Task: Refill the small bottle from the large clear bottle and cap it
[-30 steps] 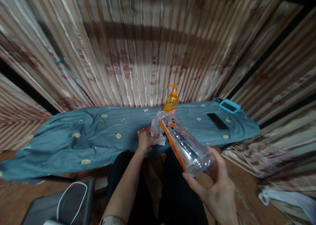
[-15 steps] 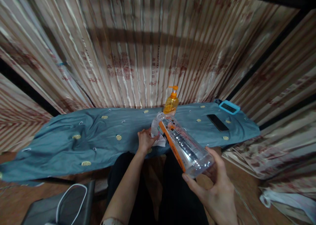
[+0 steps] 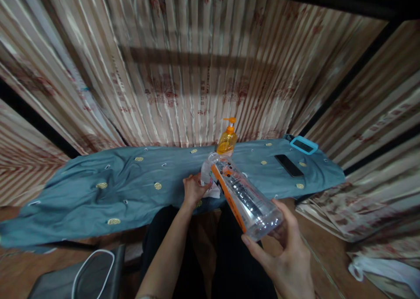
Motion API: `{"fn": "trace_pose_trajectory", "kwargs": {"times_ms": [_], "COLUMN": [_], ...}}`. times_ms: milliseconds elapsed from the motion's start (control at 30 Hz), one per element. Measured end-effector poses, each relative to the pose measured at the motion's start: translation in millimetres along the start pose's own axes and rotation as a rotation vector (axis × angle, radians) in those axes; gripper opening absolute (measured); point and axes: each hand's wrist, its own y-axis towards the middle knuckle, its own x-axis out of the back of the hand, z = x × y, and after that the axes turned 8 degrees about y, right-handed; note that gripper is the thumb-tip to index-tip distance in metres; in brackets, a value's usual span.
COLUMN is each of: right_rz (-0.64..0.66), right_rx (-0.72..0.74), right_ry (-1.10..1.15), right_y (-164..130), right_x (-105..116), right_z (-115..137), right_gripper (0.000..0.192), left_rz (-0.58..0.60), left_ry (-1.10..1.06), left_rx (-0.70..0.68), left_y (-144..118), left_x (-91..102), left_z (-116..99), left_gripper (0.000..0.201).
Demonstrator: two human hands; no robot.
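The big clear bottle [image 3: 244, 194] with the orange label is lying tipped on its side in the air, just over the near edge of the table, with its bottom end low and near the person and its top end pointing away. The right hand [image 3: 285, 255] cups the bottom end, with the thumb on one side and the fingers curled round the other. The left hand [image 3: 193, 189] is up at the top end, with its fingers bunched and pinching a white cloth [image 3: 211, 190] against the bottle's neck. The bottle looks smooth and slippery, so it could slide out of the right hand and fall onto the person's lap or the floor. It is also held only at its two ends, so a hard rub could make it wobble. Right behind the bottle's top stands a yellow pump bottle [image 3: 227, 140], very near, and a push forward could knock it over. The blue cloth [image 3: 108, 189] over the table is wrinkled and could bunch up. Off to the right lie a black phone [image 3: 288, 165] and a thing with a light blue frame [image 3: 303, 145], well apart from the hands. A dark chair with a white cord [image 3: 92, 272] sits low on the left.
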Motion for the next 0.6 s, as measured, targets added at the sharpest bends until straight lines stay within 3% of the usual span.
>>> {"fn": "trace_pose_trajectory", "kwargs": {"times_ms": [600], "right_rz": [0.003], "right_rx": [-0.031], "right_ry": [0.047], "right_y": [1.3], "right_x": [-0.3], "right_z": [2.5], "right_gripper": [0.087], "left_rz": [-0.003], "left_ry": [-0.011], "left_rx": [0.003], "left_y": [0.2], "left_x": [-0.8], "left_z": [0.0], "left_gripper": [0.014]}}
